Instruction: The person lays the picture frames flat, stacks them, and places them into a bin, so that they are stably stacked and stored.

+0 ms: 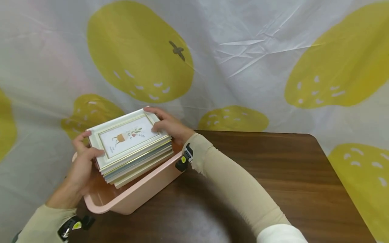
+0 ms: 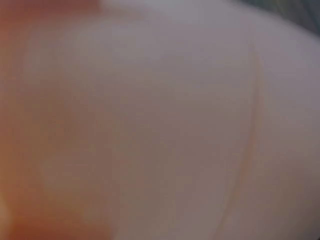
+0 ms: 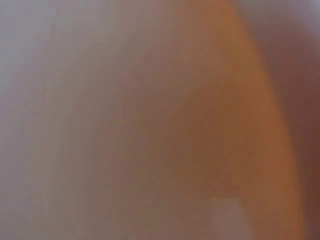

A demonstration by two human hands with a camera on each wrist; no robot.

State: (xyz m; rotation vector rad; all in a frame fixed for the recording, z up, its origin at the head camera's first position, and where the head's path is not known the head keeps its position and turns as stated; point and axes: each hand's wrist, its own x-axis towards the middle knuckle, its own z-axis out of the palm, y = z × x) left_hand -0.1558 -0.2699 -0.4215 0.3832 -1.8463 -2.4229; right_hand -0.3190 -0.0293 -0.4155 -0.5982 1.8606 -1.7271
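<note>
A white picture frame [image 1: 130, 135] with a gold inner line and a print of an animal and leaves lies face up on a stack of frames [image 1: 143, 162]. The stack, with pale, grey-blue and gold edges, sits tilted within a pink plastic basin [image 1: 149, 184]. At the near left end, my left hand [image 1: 80, 165] grips the top frame, thumb over its border. My right hand [image 1: 173, 126] holds the opposite end, thumb on the front and index finger at the far corner. The remaining fingers are mostly hidden. Both wrist views show only blurred skin close up.
The basin stands on a dark brown wooden table [image 1: 273, 168], towards its left side. Behind hangs a white curtain [image 1: 237, 77] printed with large yellow fruit, close along the table's back edge. Black straps with small devices sit on both wrists.
</note>
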